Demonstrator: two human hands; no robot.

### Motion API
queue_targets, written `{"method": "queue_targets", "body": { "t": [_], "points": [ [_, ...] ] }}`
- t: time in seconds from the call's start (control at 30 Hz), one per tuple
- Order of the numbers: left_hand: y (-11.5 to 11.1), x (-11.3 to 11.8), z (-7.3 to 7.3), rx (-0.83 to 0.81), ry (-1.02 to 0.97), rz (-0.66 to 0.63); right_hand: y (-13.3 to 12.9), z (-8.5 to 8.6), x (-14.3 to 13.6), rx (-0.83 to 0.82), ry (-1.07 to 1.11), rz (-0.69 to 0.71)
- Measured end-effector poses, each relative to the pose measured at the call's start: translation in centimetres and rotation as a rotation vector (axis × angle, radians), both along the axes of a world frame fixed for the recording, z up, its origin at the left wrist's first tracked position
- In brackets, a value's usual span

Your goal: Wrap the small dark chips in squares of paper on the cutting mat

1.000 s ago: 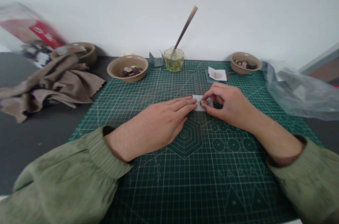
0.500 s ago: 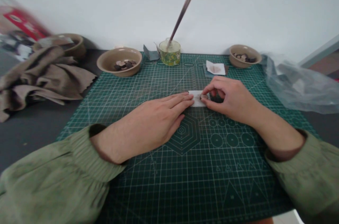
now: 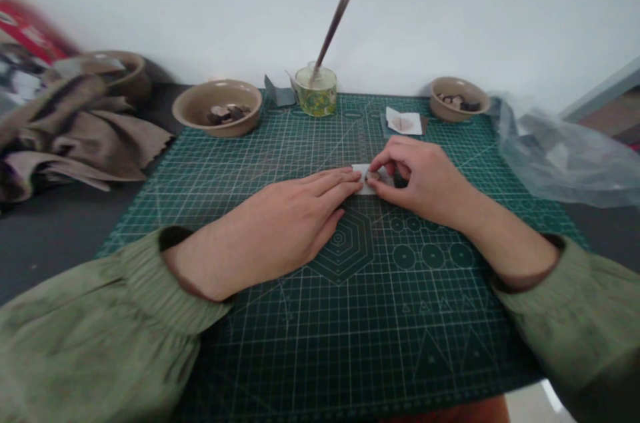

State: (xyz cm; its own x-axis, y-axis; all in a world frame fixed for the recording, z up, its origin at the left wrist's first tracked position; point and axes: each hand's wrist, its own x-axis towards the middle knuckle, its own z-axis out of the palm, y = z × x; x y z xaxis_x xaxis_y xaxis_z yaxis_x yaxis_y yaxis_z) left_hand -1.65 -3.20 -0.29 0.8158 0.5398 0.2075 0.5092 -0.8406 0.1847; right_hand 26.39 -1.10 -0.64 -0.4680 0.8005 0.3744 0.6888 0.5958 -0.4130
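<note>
A small white sheet (image 3: pixel 361 188) lies on the green cutting mat (image 3: pixel 280 356) near its middle. My left hand (image 3: pixel 295 213) rests flat, its fingertips on the sheet's left part. Just to the right, my right hand (image 3: pixel 423 173) pinches a small brownish piece (image 3: pixel 373 176) between thumb and fingers against the sheet. The fingers partly cover the piece, so its full shape is hidden. A greyish smudge shows on the sheet beside the piece.
Bowls with dark and tan pieces stand at the back left (image 3: pixel 220 91) and back right (image 3: pixel 458 86). Between them are a glass pot (image 3: pixel 317 100) with sticks and a white folded paper (image 3: pixel 411 123). A brown cloth (image 3: pixel 85 123) lies left, a plastic bag (image 3: pixel 565 156) right.
My right hand has slid left with the piece, closer to my left fingertips. My left hand stays on the sheet. The whole view has shifted slightly.
</note>
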Motion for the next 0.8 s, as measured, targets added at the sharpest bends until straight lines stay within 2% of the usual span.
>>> {"method": "queue_targets", "body": {
  "t": [0.3, 0.4, 0.47, 0.53, 0.63, 0.7, 0.8],
  "points": [
    [0.0, -0.1, 0.1, -0.022, -0.005, -0.003, -0.1, 0.3, 0.3, -0.029, 0.031, -0.027],
    [0.6, 0.5, 0.5, -0.097, -0.08, 0.005, 0.1, 0.6, 0.8, 0.024, 0.168, -0.177],
    [1.4, 1.3, 0.8, -0.14, -0.16, 0.053, 0.3, 0.5, 1.3, 0.055, 0.277, -0.288],
    [2.4, 2.5, 1.1, -0.121, -0.209, 0.163, 0.5, 0.3, 1.6, 0.041, 0.336, -0.323],
    [4.2, 4.3, 1.5, -0.105, -0.077, 0.298, 0.7, 0.1, 1.7, 0.02, 0.365, -0.316],
    [5.3, 5.3, 1.6, -0.166, 0.003, 0.333, 0.8, 0.0, 1.8, 0.024, 0.385, -0.325],
    [6.7, 6.1, 1.7, -0.221, 0.049, 0.316, 0.9, -0.1, 2.0, 0.025, 0.424, -0.342]
  ]
}}
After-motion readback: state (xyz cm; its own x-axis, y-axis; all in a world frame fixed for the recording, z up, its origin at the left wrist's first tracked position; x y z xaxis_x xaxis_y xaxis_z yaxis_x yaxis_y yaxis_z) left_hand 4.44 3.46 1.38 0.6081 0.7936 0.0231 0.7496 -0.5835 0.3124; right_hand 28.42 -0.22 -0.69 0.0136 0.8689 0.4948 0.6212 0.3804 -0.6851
